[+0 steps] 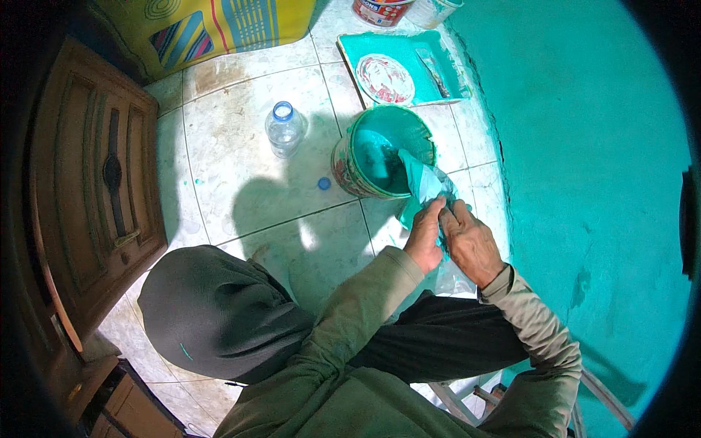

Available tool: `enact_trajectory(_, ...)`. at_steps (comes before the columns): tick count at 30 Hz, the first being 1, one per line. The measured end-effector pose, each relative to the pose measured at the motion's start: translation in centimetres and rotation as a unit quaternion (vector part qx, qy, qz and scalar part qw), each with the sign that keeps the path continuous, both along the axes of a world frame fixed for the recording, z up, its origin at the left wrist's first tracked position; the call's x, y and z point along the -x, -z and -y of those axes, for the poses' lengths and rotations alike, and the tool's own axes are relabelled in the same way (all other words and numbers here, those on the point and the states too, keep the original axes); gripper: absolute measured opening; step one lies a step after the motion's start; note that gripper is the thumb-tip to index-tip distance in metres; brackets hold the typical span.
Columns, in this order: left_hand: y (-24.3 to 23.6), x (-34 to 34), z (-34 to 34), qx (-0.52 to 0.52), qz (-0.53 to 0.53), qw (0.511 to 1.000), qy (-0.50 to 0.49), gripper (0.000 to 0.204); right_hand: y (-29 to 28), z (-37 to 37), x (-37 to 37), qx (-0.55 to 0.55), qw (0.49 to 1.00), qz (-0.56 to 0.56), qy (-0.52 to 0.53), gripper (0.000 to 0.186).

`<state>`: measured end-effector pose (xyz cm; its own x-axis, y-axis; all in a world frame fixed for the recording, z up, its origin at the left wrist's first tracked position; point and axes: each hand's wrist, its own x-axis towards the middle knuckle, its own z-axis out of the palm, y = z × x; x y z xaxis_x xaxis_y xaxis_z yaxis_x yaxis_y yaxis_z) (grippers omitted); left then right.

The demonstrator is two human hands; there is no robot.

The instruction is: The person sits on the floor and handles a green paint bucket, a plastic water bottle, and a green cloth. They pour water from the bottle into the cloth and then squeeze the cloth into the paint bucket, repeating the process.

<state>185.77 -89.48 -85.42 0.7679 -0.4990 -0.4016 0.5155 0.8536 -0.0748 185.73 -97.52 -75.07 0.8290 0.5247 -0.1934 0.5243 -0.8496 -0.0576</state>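
Both hands close round a crumpled plastic bag [427, 180] smeared with turquoise paint. The bag's upper end lies over the right rim of a paint-stained bucket [349, 169], which has turquoise paint inside. My left hand [425, 237] pinches the bag from the left, thumb on top. My right hand [472, 244] grips it from the right, fingers curled, close against the left one. Part of the bag is hidden under my fingers. Left of the bucket stands a clear plastic bottle [285, 131] without its cap; a blue cap [324, 183] lies on the tiles.
A turquoise-coated paint tray [449, 55] holds a round, paint-smeared lid [385, 78] and a brush-like tool. Beyond it stand a red bucket [381, 11] and a whitish tub [432, 13]. A turquoise wall [584, 160] rises at right, a wooden cabinet [95, 175] at left, a metal ladder [606, 398] below right.
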Motion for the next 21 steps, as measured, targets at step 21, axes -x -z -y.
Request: enact_trajectory(21, 0.6, -0.9, -1.1, 0.128, 0.074, 0.989, 0.000, 0.030, -1.9, -0.1, -1.9, -0.138, 0.892, -0.273, 0.333, 0.054)
